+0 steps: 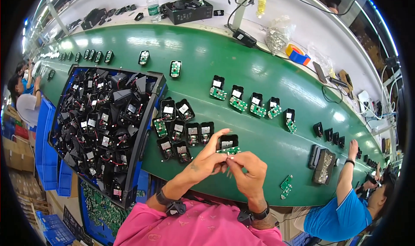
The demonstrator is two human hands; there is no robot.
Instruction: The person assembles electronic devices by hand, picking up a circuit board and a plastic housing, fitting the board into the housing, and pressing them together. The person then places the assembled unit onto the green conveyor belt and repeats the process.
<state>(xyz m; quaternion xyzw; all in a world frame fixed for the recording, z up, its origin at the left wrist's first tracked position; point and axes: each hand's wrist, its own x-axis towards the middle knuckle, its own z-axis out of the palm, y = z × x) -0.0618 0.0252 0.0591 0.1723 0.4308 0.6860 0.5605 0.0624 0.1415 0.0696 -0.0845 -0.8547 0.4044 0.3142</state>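
Observation:
Just in front of me, my left hand (206, 161) is closed round a small black plastic housing (228, 140). A green circuit board (230, 150) sits at the housing's near edge. The fingertips of my right hand (248, 172) pinch a small white connector (231, 157) beside that board; its wire is too fine to make out. Left of my hands stand several open black housings (193, 133) with silvery blocks inside. A loose green circuit board (286, 187) lies on the green tabletop (259, 151) to the right.
A large black tray (149, 103) heaped with black housings is at left, above a blue bin of boards (99, 207). Housings with boards (238, 100) line the bench. At right is a box of small metal parts (323, 167), near a co-worker in blue (341, 218).

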